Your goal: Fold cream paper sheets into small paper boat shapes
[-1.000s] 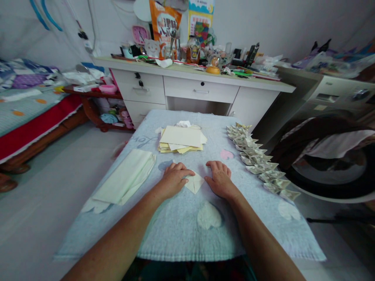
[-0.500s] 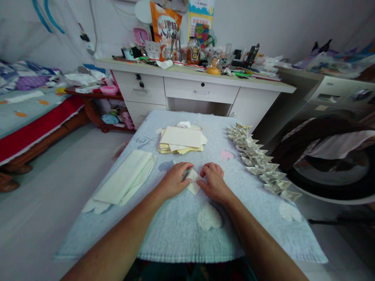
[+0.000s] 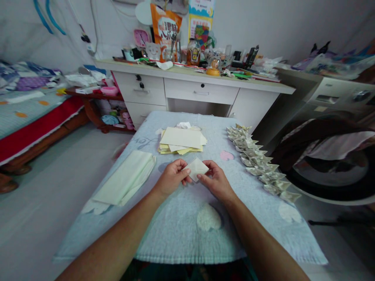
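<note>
- Two bare hands pinch one paper diamond from opposite sides, the left hand (image 3: 170, 175) at about eight o'clock from it, the right hand (image 3: 215, 180) at about four; both touch it, so neither is nearer.
- The paper diamond (image 3: 197, 165) lies between the thumbs, one corner toward twelve o'clock, another toward six; no clearly longer axis shows. Each thumb presses its upper face, with fingers curled behind.
- Under the hands spreads the blue cloth (image 3: 175, 234); whether the diamond clears it is hard to tell.
- At nine o'clock from the diamond rests a folded sheet (image 3: 125, 177).
- From past three o'clock round to two runs a row of folded paper pieces (image 3: 256, 159).
- At eleven o'clock sits a paper stack (image 3: 181, 136).
- Farthest, at twelve, stands a white desk (image 3: 181, 85).
</note>
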Available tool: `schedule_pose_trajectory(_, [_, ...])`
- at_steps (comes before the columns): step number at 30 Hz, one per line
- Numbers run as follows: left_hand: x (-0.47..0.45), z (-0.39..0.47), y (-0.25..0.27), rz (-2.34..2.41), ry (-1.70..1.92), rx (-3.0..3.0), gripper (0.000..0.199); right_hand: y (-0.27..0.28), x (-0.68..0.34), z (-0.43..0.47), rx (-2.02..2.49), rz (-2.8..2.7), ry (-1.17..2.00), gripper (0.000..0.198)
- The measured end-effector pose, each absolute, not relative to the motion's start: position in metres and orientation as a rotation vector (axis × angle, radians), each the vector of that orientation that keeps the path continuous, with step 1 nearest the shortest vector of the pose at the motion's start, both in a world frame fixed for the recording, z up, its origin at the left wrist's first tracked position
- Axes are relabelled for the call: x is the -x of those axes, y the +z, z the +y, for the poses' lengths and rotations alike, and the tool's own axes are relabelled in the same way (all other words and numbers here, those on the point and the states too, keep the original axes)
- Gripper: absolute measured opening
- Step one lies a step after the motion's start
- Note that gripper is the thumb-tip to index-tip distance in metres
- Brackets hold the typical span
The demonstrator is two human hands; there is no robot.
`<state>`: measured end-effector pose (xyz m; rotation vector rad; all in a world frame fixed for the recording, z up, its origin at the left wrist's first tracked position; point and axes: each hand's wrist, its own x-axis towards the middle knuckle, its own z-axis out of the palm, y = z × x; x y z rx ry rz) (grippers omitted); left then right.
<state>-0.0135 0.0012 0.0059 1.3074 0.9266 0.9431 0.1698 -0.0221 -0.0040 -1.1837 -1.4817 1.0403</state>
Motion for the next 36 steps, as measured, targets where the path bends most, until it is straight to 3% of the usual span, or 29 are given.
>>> schedule_pose_trajectory(5, [0.009,-0.003,0.005,0.877,0.91,-1.243,0.028,-0.007,-0.166,-0.021,0.995,-1.277,1.286,0.026])
schedule_pose_trajectory(10, [0.008,-0.003,0.002,0.906,0.884,-1.361,0.023,-0.002,-0.168,-0.023,1.01,-1.233,1.285,0.022])
schedule_pose_trajectory(19, [0.008,-0.005,0.003,1.067,0.961,-1.601,0.013,0.007,-0.164,-0.028,1.181,-1.669,0.724,0.004])
schedule_pose_trajectory(26, [0.006,-0.004,0.003,0.851,1.073,-1.572,0.003,0.004,-0.167,-0.026,1.091,-1.826,0.548,0.016])
schedule_pose_trajectory(36, [0.015,-0.008,0.002,1.066,0.939,-2.246,0.023,0.0,-0.169,-0.027,1.342,-2.186,0.124,0.017])
